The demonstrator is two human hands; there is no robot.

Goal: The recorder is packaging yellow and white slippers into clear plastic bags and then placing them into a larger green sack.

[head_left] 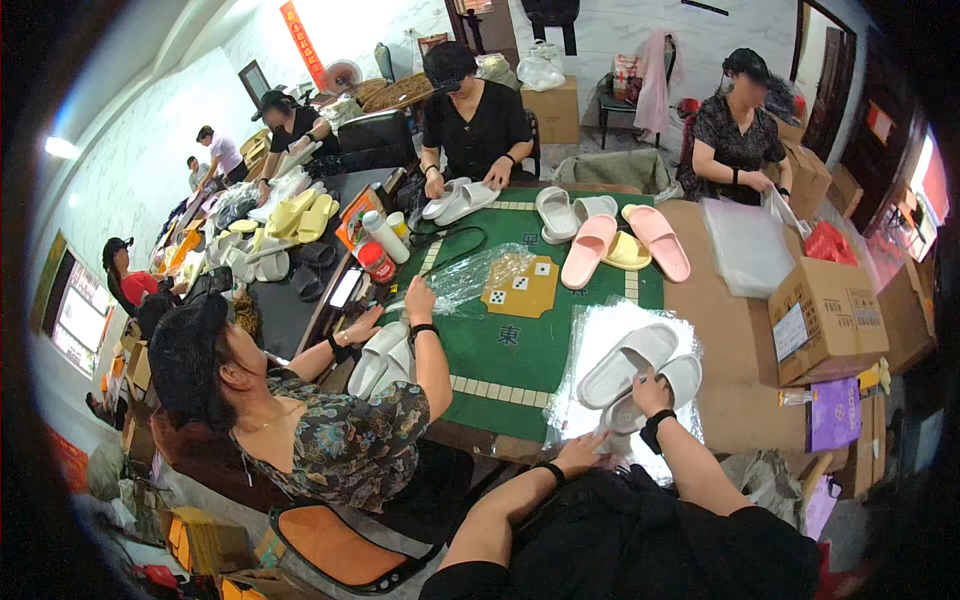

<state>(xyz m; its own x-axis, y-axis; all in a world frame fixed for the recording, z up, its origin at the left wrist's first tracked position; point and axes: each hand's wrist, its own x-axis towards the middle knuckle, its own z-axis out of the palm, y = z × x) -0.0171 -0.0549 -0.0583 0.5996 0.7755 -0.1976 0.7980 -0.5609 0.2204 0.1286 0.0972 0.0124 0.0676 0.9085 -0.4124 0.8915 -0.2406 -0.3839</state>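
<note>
My right hand (654,394) is closed on a light grey slipper (682,382) above a stack of shiny clear plastic bags (590,345). Another grey slipper (622,368) lies beside it on the bags, and a further grey slipper part (625,413) shows below my fingers. My left hand (581,455) is at the near edge of the stack, fingers stretched toward the slippers; its fingertips are partly hidden. Pink slippers (590,250) and a yellow slipper (628,251) rest farther back on the green table mat (470,360).
A person at left holds a clear bag (470,275) near grey slippers (383,362). Two others work across the table, one with grey slippers (466,203). A cardboard box (828,320) and flat clear bags (745,245) are at right. A red-lidded jar (376,263) and white bottle (384,236) stand left.
</note>
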